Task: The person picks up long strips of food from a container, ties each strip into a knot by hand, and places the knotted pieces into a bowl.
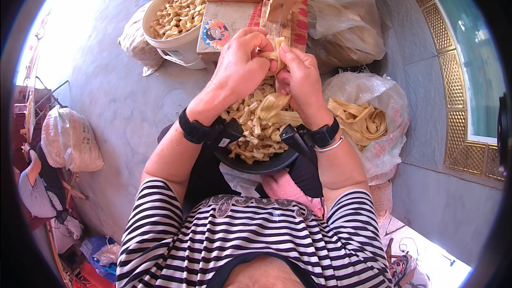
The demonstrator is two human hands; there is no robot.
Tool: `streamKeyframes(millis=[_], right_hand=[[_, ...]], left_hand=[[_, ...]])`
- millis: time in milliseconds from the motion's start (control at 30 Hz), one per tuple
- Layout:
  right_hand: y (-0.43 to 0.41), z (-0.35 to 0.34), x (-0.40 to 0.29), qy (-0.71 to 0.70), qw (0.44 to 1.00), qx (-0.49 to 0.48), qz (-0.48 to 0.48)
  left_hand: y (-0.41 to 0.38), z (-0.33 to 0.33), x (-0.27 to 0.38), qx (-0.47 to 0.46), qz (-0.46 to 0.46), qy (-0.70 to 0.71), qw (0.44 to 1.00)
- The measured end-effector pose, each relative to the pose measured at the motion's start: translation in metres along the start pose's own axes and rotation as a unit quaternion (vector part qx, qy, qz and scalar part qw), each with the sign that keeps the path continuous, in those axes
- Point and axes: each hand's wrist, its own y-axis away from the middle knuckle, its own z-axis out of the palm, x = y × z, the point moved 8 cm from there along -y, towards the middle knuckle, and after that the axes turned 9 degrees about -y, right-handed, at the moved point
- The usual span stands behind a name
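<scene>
A pale yellow-brown flat strip of pliable material is looped between my fingertips. My left hand grips it from one side, my right hand from the other. A wider length of the strip hangs below my right hand. Under both hands, a dark round basin on my lap is heaped with small knotted pieces of similar colour. Just beyond my fingers stands a wooden block with a thin upright metal piece beside it, on a wooden board; its foot is partly hidden.
A white bucket of knotted pieces stands left of the table. At right, an open plastic sack holds coiled strips, with another filled plastic bag beyond. A full woven sack and another person are at far left.
</scene>
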Motion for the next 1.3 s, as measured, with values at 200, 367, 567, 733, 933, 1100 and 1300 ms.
streamKeyframes(millis=[200, 367, 567, 733, 933, 1100, 1300], right_hand=[[0.009, 0.005, 0.028, -0.182, 0.946, -0.092, 0.252], [0.001, 0.006, 0.004, -0.019, 0.992, -0.095, 0.086], [0.007, 0.012, -0.018, 0.199, 0.958, -0.054, -0.201], [0.0, 0.005, -0.002, -0.03, 0.99, -0.134, 0.029], [-0.003, 0.0, 0.005, -0.172, 0.978, -0.117, 0.028], [-0.007, -0.004, -0.001, 0.018, 0.993, -0.089, -0.076], [0.001, -0.005, -0.014, 0.033, 0.991, -0.108, -0.07]], left_hand=[[0.01, -0.005, 0.038, 0.055, 0.215, -0.101, 0.97], [0.006, -0.018, 0.017, 0.103, 0.053, -0.056, 0.992], [-0.001, -0.005, -0.031, -0.009, -0.15, 0.167, 0.974], [-0.002, -0.015, -0.01, 0.038, -0.05, -0.036, 0.997], [0.0, -0.013, 0.009, 0.021, 0.023, -0.096, 0.995], [0.0, -0.006, 0.009, -0.112, 0.035, -0.138, 0.984], [0.005, 0.016, -0.019, -0.229, -0.175, 0.337, 0.896]])
